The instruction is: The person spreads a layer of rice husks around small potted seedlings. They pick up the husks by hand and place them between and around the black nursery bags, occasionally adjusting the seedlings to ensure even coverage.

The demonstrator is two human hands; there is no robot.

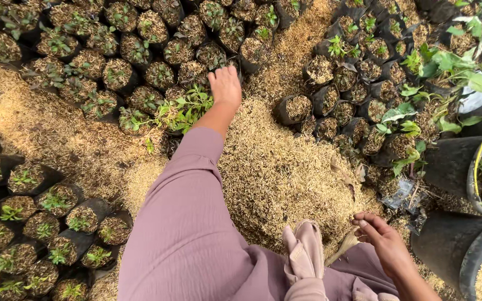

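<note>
Filling black seedling bags [119, 74]: husk and sprouts.

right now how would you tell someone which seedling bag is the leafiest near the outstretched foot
Find the husk heap in the middle, then the bare foot stretched beyond it. Just left of that foot stands the leafy seedling, far bushier and brighter green than the sparse bags around it.

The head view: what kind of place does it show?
Probably an outdoor plant nursery: many small black plastic grow bags with green seedlings, a loose pile of dry yellow husks on the ground, and large black plastic pots.
</note>
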